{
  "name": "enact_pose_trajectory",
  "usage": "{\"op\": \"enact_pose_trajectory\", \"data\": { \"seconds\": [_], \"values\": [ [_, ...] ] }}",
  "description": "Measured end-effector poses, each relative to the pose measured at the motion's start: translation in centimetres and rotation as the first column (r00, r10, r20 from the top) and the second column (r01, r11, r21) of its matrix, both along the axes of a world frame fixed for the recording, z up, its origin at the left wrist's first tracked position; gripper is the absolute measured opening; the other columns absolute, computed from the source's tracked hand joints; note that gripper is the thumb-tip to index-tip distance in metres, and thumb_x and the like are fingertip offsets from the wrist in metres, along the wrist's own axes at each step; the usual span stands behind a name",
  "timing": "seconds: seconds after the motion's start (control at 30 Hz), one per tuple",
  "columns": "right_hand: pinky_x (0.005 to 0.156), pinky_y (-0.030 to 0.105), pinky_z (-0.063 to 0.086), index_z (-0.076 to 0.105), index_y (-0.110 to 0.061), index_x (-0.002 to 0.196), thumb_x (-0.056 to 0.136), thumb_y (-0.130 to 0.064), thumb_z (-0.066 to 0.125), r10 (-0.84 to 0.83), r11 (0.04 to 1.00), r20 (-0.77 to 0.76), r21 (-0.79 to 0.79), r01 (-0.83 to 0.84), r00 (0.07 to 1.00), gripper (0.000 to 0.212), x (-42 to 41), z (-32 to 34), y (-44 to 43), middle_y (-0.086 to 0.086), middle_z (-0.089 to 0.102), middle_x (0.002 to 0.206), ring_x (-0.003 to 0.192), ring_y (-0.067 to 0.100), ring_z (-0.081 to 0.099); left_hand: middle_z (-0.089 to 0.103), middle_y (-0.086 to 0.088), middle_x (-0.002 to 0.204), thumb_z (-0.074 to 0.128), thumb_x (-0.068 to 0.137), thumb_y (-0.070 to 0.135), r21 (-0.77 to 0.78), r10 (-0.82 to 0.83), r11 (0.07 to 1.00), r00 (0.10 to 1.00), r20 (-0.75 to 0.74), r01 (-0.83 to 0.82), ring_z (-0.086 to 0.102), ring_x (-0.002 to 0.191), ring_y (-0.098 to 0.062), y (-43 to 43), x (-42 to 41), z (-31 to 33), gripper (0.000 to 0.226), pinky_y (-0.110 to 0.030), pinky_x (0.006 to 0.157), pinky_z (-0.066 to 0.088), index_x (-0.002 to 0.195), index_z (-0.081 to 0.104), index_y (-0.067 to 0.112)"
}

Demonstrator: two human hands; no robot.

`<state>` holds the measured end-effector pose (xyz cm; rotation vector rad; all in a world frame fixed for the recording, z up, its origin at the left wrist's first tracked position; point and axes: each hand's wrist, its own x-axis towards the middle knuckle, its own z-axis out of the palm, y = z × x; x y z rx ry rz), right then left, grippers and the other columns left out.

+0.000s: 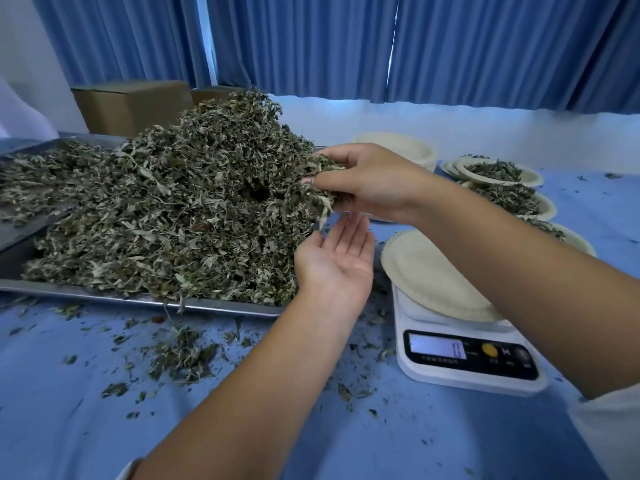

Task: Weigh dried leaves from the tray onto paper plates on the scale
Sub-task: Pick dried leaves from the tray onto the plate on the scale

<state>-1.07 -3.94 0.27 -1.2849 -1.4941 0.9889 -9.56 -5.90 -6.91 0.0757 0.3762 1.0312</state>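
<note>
The person wears a loose white sleeve [609, 434] on the right arm; its soft fabric ends well up the arm, so the forearm down to the right hand [367, 181] is bare. On the left arm only a pale sleeve edge [129, 470] shows at the bottom of the view, and the forearm up to the left hand [334, 261] is likewise uncovered. The right thumbnail [307, 180] looks short and pinkish.

The scale [467, 375] readout [437, 348] is too blurred to read — the tray [104, 295] runs off the left edge.
</note>
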Motion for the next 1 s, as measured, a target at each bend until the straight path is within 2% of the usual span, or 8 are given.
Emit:
{"op": "enact_pose_trajectory", "data": {
  "seconds": [0.13, 0.3, 0.53, 0.63, 0.7, 0.77, 0.87, 1.0],
  "values": [
    [0.063, 0.020, 0.053, 0.066, -0.011, 0.108, 0.088, -0.005, 0.065, -0.013, 1.000, -0.070, 0.014, 0.014, 0.997, 0.021, 2.4, 0.0, -1.9, 0.001, 0.066, 0.087, 0.071, 0.004, 0.063, 0.058, -0.023, 0.124, 0.027, 0.103, 0.029, 0.016, -0.020, 1.000, 1.000, 0.021, 0.020, 0.055, 0.119, -0.033, -0.6, 0.1, 0.6, 0.046, -0.043, 0.101, 0.041, 0.121, 0.051, -0.006],
    [0.069, 0.021, 0.053, 0.067, -0.016, 0.094, 0.089, -0.003, 0.061, -0.013, 1.000, -0.127, 0.001, 0.013, 0.992, 0.015, 3.7, -0.8, -3.6, -0.001, 0.068, 0.079, 0.069, 0.006, 0.063, 0.056, -0.025, 0.124, 0.029, 0.102, 0.027, 0.020, -0.049, 0.999, 0.999, -0.013, 0.049, 0.053, 0.120, -0.035, -1.7, 0.3, 0.9, 0.042, -0.046, 0.103, 0.039, 0.096, 0.055, -0.006],
    [0.078, 0.024, 0.055, 0.067, -0.011, 0.101, 0.090, -0.003, 0.060, -0.017, 1.000, -0.203, 0.004, 0.018, 0.979, 0.015, 5.5, -1.1, -5.2, 0.008, 0.068, 0.096, 0.087, 0.016, 0.062, 0.064, -0.022, 0.103, 0.028, 0.102, 0.028, 0.063, -0.065, 0.996, 0.994, -0.084, 0.070, 0.057, 0.109, -0.034, -2.0, 0.6, 0.8, 0.047, -0.044, 0.095, 0.043, 0.105, 0.057, -0.009],
    [0.087, 0.031, 0.054, 0.067, -0.012, 0.102, 0.090, -0.004, 0.060, -0.061, 0.998, -0.202, -0.005, 0.061, 0.977, 0.017, 7.2, -1.0, -5.7, 0.007, 0.071, 0.098, 0.092, 0.019, 0.064, 0.065, -0.024, 0.104, 0.027, 0.103, 0.029, 0.075, -0.076, 0.994, 0.993, -0.088, 0.083, 0.059, 0.110, -0.034, -2.0, 0.6, 0.6, 0.049, -0.044, 0.093, 0.045, 0.108, 0.057, -0.010],
    [0.082, 0.030, 0.058, 0.068, -0.011, 0.105, 0.090, -0.003, 0.060, -0.087, 0.996, -0.201, -0.012, 0.087, 0.976, 0.018, 8.6, -0.6, -6.2, 0.006, 0.073, 0.097, 0.090, 0.017, 0.068, 0.065, -0.025, 0.107, 0.027, 0.103, 0.028, 0.078, -0.080, 0.993, 0.993, -0.089, 0.087, 0.057, 0.114, -0.034, -2.0, 0.5, 0.5, 0.049, -0.045, 0.094, 0.045, 0.108, 0.056, -0.011],
    [0.076, 0.025, 0.058, 0.069, -0.011, 0.106, 0.088, -0.004, 0.064, -0.124, 0.992, -0.117, -0.025, 0.121, 0.985, 0.020, 10.1, -0.3, -6.8, 0.003, 0.074, 0.096, 0.086, 0.013, 0.070, 0.064, -0.025, 0.112, 0.027, 0.103, 0.028, 0.085, -0.081, 0.992, 0.992, -0.094, 0.089, 0.056, 0.116, -0.034, -2.0, 0.5, 0.5, 0.049, -0.045, 0.094, 0.045, 0.110, 0.056, -0.012],
    [0.077, 0.023, 0.058, 0.070, -0.014, 0.108, 0.083, -0.011, 0.073, -0.171, 0.981, 0.156, -0.070, 0.183, 0.973, 0.026, 11.7, -0.1, -7.7, 0.005, 0.074, 0.101, 0.089, 0.011, 0.071, 0.063, -0.024, 0.116, 0.027, 0.103, 0.028, 0.084, -0.066, 0.994, 0.992, -0.107, 0.075, 0.056, 0.117, -0.034, -1.9, 0.4, 0.4, 0.049, -0.044, 0.097, 0.044, 0.112, 0.056, -0.011],
    [0.058, 0.010, 0.050, 0.071, -0.016, 0.103, 0.079, -0.021, 0.077, -0.121, 0.978, 0.507, -0.087, 0.190, 0.853, 0.025, 11.6, 0.2, -8.1, -0.001, 0.072, 0.093, 0.073, 0.002, 0.067, 0.064, -0.024, 0.114, 0.027, 0.103, 0.028, 0.094, -0.037, 0.994, 0.991, -0.127, 0.049, 0.057, 0.116, -0.033, -1.7, 0.3, 0.4, 0.048, -0.043, 0.100, 0.043, 0.112, 0.056, -0.009]
  ]
}}
